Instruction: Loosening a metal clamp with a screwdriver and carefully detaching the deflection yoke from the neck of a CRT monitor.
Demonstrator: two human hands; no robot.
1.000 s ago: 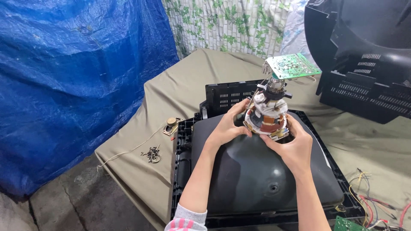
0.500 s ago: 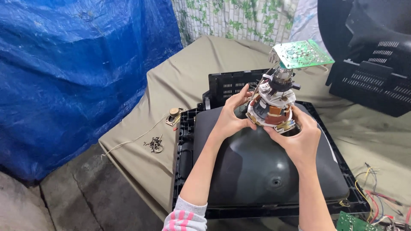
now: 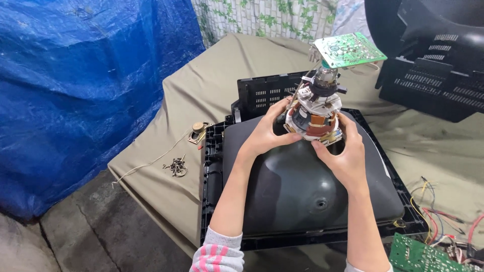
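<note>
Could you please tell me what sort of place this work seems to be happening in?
Probably a makeshift electronics dismantling or repair spot. A blue plastic tarpaulin hangs as a wall, a khaki cloth covers the work surface, and loose green circuit boards, coloured wires and black television casings lie about.

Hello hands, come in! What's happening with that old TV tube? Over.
Left hand and right hand both gripping deflection yoke on picture tube neck. Small green circuit board on top. Nothing blocking.
</note>
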